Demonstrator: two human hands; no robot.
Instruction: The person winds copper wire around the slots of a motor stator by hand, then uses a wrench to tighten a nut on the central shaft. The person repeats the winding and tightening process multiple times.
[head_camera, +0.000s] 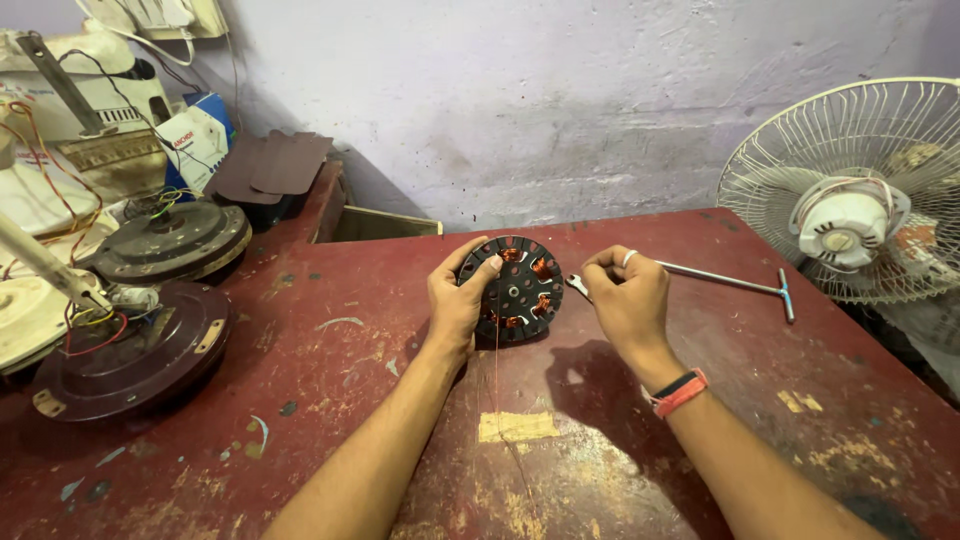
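My left hand (458, 297) grips a round black fan stator (523, 288) by its left rim and holds it upright on its edge on the red table (330, 350). A few of its slots carry copper coils. My right hand (628, 293) is closed just to the right of the stator, fingers pinched together; a thin copper wire (497, 370) runs down from the stator toward me. What the right fingers pinch is too fine to see. A ring sits on one right finger and a red-and-black band on that wrist.
A metal T-handle wrench (735, 281) lies behind my right hand. A white table fan with wire guard (850, 190) stands at the right edge. Two dark ceiling fan motor housings (135, 350) (175, 240) and wiring crowd the left side, with boxes behind.
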